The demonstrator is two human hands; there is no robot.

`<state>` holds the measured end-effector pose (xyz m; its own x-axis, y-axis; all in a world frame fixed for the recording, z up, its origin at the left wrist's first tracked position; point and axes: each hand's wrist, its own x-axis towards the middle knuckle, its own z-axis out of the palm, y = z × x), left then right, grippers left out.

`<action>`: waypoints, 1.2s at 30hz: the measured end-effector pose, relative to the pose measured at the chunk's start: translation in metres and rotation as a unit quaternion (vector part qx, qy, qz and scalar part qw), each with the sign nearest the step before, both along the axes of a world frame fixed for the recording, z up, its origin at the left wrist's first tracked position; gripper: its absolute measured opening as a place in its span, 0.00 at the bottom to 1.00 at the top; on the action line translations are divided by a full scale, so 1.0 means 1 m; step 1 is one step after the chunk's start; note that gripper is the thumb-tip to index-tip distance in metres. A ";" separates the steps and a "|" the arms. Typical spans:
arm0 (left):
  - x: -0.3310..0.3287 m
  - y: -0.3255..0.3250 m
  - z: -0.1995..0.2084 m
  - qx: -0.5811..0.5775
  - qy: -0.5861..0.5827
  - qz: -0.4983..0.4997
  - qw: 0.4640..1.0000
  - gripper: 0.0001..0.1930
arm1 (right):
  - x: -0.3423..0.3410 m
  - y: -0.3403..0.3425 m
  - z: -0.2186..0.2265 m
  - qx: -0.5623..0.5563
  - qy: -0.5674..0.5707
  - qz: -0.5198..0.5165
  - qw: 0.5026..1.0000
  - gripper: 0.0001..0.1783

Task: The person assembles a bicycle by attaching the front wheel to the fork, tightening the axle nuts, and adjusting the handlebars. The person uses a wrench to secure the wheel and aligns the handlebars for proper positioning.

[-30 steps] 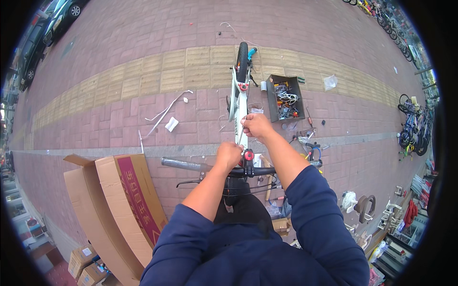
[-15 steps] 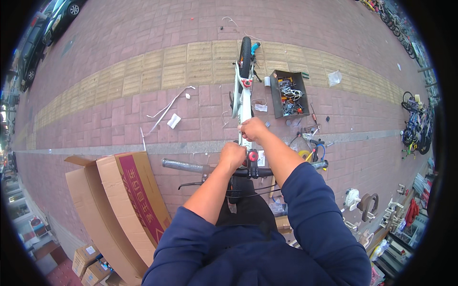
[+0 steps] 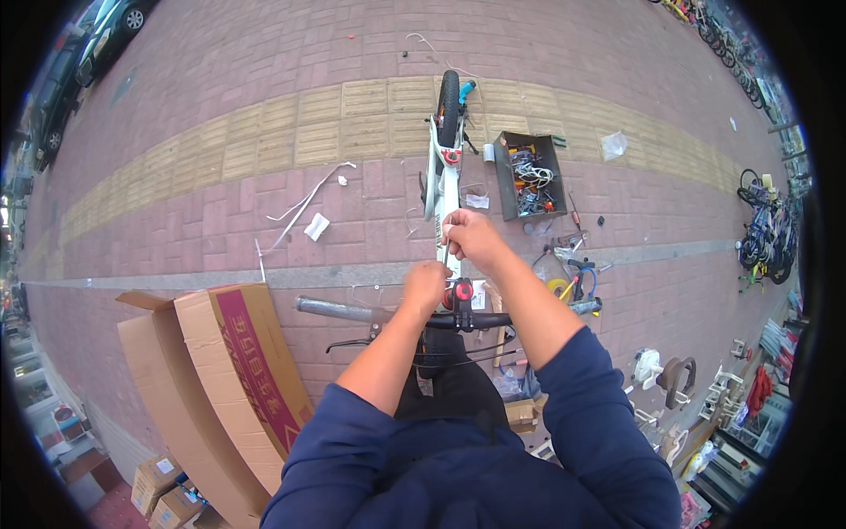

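Note:
A white bicycle frame [image 3: 448, 189] stretches away from me, its black-tyred wheel [image 3: 448, 104] at the far end. Close to me is the black handlebar [image 3: 485, 321], with a red-capped stem [image 3: 462, 293] and a plastic-wrapped left grip [image 3: 330, 307]. My right hand [image 3: 477, 242] pinches a thin dark cable [image 3: 447, 249] above the frame's top tube. Just behind the stem, my left hand [image 3: 425, 287] is closed at the cable's nearer end; its fingertips are mostly hidden.
An open toolbox [image 3: 504, 189] full of tools and parts sits right of the bicycle. Loose tools [image 3: 573, 240] and a yellow tape roll [image 3: 558, 287] lie nearer. A large cardboard box [image 3: 196, 353] stands at left. More bicycles [image 3: 765, 234] are far right.
My right hand has turned and opened a small gap from the frame, so the thin dark cable now shows between my hands. My left hand has barely moved.

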<state>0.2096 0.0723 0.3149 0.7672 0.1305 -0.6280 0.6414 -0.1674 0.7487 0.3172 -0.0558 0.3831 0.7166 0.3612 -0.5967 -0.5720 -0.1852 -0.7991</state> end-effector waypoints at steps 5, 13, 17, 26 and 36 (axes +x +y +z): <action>0.005 0.000 0.034 -0.023 0.026 0.209 0.977 0.19 | -0.102 -0.030 0.067 -0.143 -0.440 0.185 0.867 0.04; 0.008 -0.005 0.051 -0.136 0.042 0.254 0.957 0.18 | -0.149 -0.031 0.049 -0.084 -0.589 0.177 0.784 0.04; 0.006 0.000 0.052 -0.188 0.058 0.291 0.936 0.18 | -0.104 -0.018 0.066 -0.126 -0.506 0.128 0.844 0.05; -0.002 -0.014 0.061 0.137 -0.033 -0.059 0.988 0.14 | 0.010 -0.014 -0.008 -0.070 0.003 -0.039 0.997 0.06; -0.003 -0.010 0.046 0.122 0.020 -0.087 0.988 0.15 | 0.011 0.003 -0.058 -0.125 0.074 0.043 0.988 0.06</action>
<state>0.2071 0.0625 0.3608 0.7666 0.1496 -0.6244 0.6150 -0.4506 0.6471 0.3281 -0.0527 0.3254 0.5878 0.2441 -0.7713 -0.6530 -0.4197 -0.6304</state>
